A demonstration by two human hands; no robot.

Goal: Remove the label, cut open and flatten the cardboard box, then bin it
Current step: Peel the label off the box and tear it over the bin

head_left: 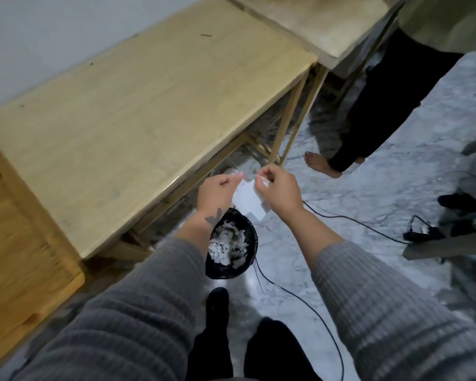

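A white piece of paper or thin card hangs between my two hands, above the floor. My left hand pinches its upper left edge and my right hand pinches its upper right edge. Just below them stands a small round black bin on the floor, holding several torn white scraps. Whether the white piece is the label or part of the box, I cannot tell. No whole cardboard box is in view.
A light wooden table runs along the wall at left, a second one behind it. Another person's bare foot and dark trouser leg stand at the right. A black cable trails across the marble floor.
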